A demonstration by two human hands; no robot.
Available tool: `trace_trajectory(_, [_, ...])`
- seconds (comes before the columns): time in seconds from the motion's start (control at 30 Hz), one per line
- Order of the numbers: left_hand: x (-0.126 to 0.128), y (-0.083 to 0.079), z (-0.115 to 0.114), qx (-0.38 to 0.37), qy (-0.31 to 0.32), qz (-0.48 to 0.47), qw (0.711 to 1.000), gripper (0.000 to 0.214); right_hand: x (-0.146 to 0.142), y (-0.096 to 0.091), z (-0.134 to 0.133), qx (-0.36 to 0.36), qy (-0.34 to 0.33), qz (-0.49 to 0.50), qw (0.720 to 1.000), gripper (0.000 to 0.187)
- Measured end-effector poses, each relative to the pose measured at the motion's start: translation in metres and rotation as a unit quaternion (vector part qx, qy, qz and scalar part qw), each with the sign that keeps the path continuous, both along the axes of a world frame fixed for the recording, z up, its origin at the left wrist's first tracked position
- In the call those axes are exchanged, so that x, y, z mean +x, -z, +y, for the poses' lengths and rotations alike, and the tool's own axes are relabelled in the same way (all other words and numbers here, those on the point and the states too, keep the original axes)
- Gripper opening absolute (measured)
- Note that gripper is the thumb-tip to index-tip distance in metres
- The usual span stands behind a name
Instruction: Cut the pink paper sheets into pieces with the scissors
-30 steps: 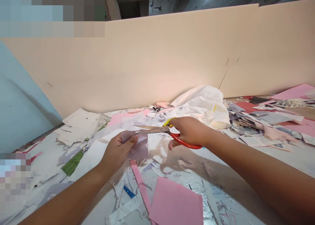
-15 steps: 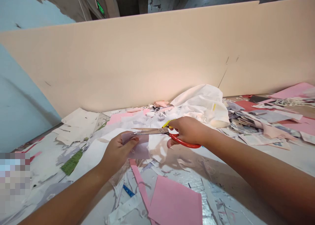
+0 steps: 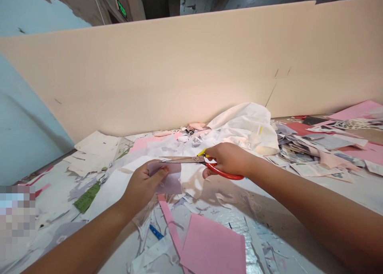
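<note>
My left hand (image 3: 151,179) pinches a small greyish-purple piece of paper (image 3: 173,180), thumb on top and fingers behind it. A pair of scissors (image 3: 223,172) with red handles and a yellow piece near the pivot is in my right hand (image 3: 226,158), fingers wrapped round the grips. Its blades point left and lie along the top edge of the paper, close to my left fingers. Below my hands lies a pink sheet (image 3: 214,246), beside a narrow pink strip (image 3: 170,220).
Paper scraps cover the table (image 3: 269,210). A crumpled white sheet (image 3: 248,124) rests against the beige partition (image 3: 179,78). Stacked pieces (image 3: 302,150) lie at the right, a green scrap (image 3: 87,197) at the left, and a blue object (image 3: 156,232) in front.
The scissor blades look slightly more closed along the paper's top edge. Both hands have stayed almost in place.
</note>
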State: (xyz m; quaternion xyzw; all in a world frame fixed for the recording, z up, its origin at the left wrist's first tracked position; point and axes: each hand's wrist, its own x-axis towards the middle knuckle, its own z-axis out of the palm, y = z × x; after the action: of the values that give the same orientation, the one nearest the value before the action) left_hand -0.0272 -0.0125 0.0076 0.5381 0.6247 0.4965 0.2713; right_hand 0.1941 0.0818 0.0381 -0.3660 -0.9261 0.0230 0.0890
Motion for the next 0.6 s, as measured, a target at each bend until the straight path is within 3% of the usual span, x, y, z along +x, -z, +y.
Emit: trace_trajectory(0.6, [-0.0018,0.001,0.0001,0.004,0.021,0.002,1.0,0.026,-0.0009,-0.0011,-0.0006,0.009,-0.003,-0.027,1.0,0.053])
